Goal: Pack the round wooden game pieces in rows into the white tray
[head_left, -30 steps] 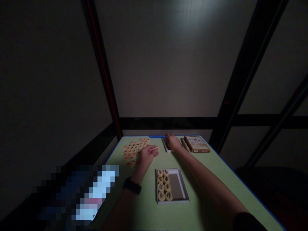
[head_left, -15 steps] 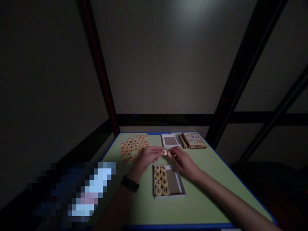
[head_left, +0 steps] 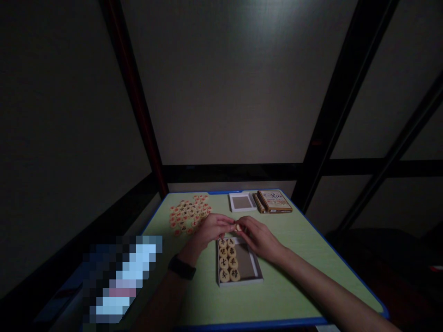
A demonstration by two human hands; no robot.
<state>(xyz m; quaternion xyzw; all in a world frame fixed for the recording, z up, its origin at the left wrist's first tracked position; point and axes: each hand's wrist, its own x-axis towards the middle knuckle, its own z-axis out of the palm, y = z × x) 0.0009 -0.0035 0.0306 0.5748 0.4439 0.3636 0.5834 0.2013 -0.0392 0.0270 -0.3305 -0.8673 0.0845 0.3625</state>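
My left hand [head_left: 217, 226] and my right hand [head_left: 258, 234] meet just above the far edge of an open box tray [head_left: 252, 263]. A small round xiangqi piece [head_left: 238, 227] shows between their fingertips, and the fingers of both hands are closed at it. Whether a second piece is hidden there I cannot make out. In the tray, two columns of xiangqi pieces [head_left: 224, 263] with black characters fill the left side; brown bottom shows on the right. A loose spread of xiangqi pieces [head_left: 188, 212], red and black, lies beyond my left hand.
A white-rimmed box tray [head_left: 242, 208] stands at the back of the green table [head_left: 294, 295]. Beside it, patterned boxes [head_left: 275, 203] are stacked at the back right. A blurred-out bright patch [head_left: 128, 276] is at the left, and a wall rises behind the table.
My hands have come together, and the gap between their fingertips has closed. Earlier each hand held a piece apart from the other. The view has shifted slightly.
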